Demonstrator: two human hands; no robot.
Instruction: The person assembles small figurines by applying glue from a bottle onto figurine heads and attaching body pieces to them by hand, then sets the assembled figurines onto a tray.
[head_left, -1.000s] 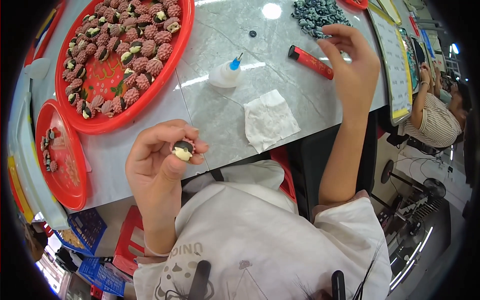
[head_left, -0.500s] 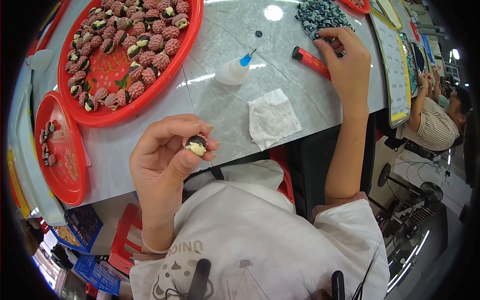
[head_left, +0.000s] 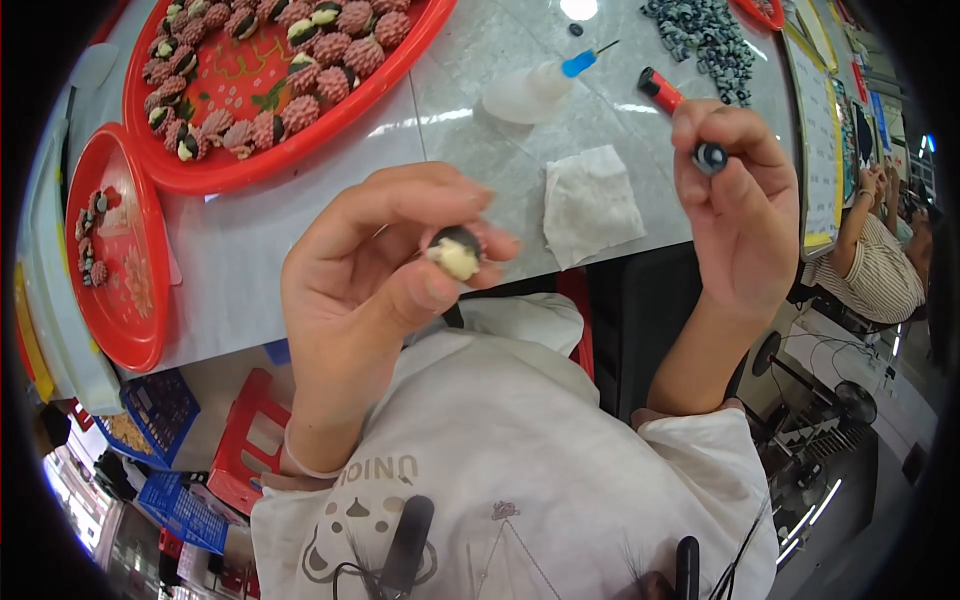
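Observation:
Between the fingertips of my left hand [head_left: 365,255] is a small pink ridged shell-shaped piece [head_left: 457,254], its black and cream side turned up. My right hand [head_left: 748,205] pinches a small glossy dark piece with a blue-grey part [head_left: 711,157]; it looks like those in the pile of dark and grey pieces [head_left: 705,48] at the far right. Both hands are raised near the table's front edge, apart from each other. A white squeeze bottle [head_left: 522,95] with a blue needle tip lies tilted beyond them.
A large red tray [head_left: 215,178] of similar pink pieces stands far left, with a smaller red tray [head_left: 120,335] beside it. A folded white tissue [head_left: 592,205], a red tube [head_left: 660,90] and one loose dark piece [head_left: 576,30] lie on the table [head_left: 450,150]. Another person [head_left: 875,265] sits at right.
My right hand has come back from the dark pile toward me, now with a small dark piece showing in its fingers. My left hand still holds the pink piece. The view has shifted slightly.

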